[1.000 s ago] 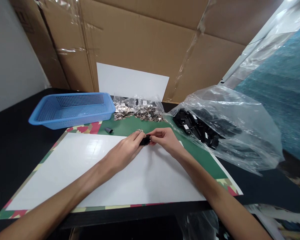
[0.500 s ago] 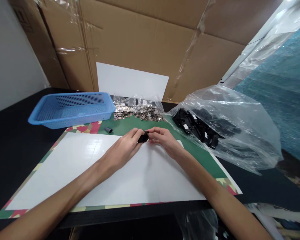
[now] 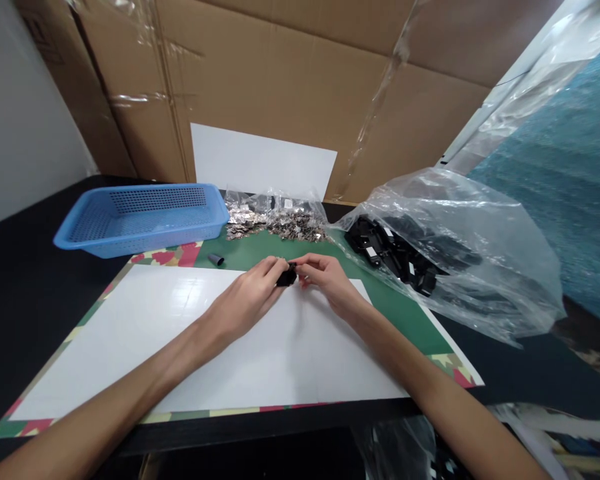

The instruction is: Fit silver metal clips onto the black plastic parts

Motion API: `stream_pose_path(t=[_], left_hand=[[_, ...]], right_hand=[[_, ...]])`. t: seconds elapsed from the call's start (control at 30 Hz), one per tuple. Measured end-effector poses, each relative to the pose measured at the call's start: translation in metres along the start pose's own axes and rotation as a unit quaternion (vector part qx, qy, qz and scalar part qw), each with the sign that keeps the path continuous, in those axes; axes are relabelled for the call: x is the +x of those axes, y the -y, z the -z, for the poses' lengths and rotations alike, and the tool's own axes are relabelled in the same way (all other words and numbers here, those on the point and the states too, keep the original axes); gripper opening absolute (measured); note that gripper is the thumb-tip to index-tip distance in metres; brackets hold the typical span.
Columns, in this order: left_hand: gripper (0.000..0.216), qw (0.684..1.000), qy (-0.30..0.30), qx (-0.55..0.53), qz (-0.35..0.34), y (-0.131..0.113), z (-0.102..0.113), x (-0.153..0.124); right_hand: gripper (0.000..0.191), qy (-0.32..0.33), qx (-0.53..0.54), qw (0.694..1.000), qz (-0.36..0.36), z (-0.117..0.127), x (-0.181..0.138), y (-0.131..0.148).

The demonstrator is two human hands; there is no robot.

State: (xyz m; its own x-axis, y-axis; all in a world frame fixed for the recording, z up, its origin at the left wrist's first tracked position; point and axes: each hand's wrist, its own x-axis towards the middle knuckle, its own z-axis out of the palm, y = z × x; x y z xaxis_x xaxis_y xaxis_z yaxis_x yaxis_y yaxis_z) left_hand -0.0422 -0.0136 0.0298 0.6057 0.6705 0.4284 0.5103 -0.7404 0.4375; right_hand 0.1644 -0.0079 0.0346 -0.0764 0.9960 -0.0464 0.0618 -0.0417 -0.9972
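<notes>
Over the far part of the white sheet [image 3: 220, 373], my left hand [image 3: 253, 290] grips a small black plastic part [image 3: 287, 275]. The fingers of my right hand [image 3: 327, 280] are pinched together at the right end of that part. Whether a small piece sits between those right fingertips is too small to make out. Just beyond my hands lie heaps of small shiny metal pieces [image 3: 300, 225] in front of clear bags. A dark grey tapered tube [image 3: 216, 259] rests on the green mat left of my hands.
A blue plastic basket [image 3: 150, 235] stands at the back left. On the right, a clear plastic bag [image 3: 490, 267] spills black plastic parts [image 3: 380, 247]. A cardboard wall [image 3: 280, 80] rises behind the table, with a white card [image 3: 265, 160] against it.
My right fingers have closed in slightly at the end of the black plastic part. My left hand keeps its grip in nearly the same place.
</notes>
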Motion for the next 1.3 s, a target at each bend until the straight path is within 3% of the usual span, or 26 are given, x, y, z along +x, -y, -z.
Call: stream_pose_path(t=[0.3,0.9,1.1,1.3], left_hand=[[0.016,1.0,0.0,-0.001,-0.001,-0.001,0.0013,0.0007],[0.018,0.999,0.001,0.024,-0.031,-0.0036,0.0004,0.0012],[0.018,1.0,0.002,0.026,-0.009,-0.0051,0.0031,0.0018],[0.016,0.999,-0.002,0.039,-0.007,-0.0036,0.0021,0.0019]], right_hand=[[0.027,0.02,0.014,1.0,-0.016,0.0002,-0.0006,-0.0004],[0.026,-0.017,-0.001,1.0,0.007,-0.0019,-0.0009,0.0002],[0.03,0.039,-0.011,0.999,-0.013,-0.0001,-0.0002,0.0003],[0.028,0.026,-0.002,1.0,-0.004,-0.0031,0.0005,-0.0039]])
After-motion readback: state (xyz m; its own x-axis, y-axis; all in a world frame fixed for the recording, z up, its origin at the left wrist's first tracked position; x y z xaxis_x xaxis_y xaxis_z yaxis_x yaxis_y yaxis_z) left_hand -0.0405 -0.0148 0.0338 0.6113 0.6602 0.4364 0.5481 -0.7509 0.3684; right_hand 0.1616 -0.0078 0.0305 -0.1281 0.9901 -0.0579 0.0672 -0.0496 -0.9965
